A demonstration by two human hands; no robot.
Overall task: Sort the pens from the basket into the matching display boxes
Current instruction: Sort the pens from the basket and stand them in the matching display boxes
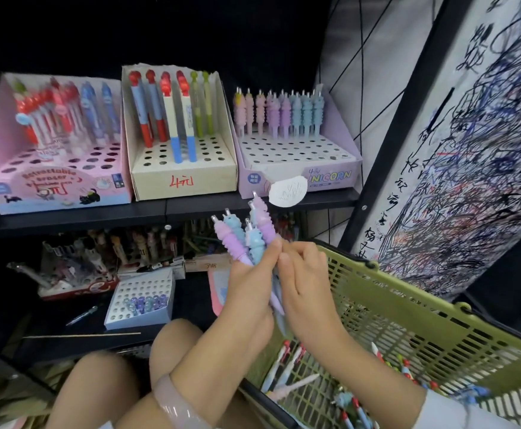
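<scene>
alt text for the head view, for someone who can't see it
The left hand grips a bunch of purple and blue ridged pens, the right hand touching them, below a purple Unicorn display box holding matching pens. A green basket of mixed pens sits at right.

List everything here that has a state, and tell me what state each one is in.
left hand: grips the bunch of unicorn pens
right hand: fingertips touch the bunch
unicorn box: back rows filled, front holes empty
beige box: partly filled
pink box: partly filled
green basket: pens inside
</scene>
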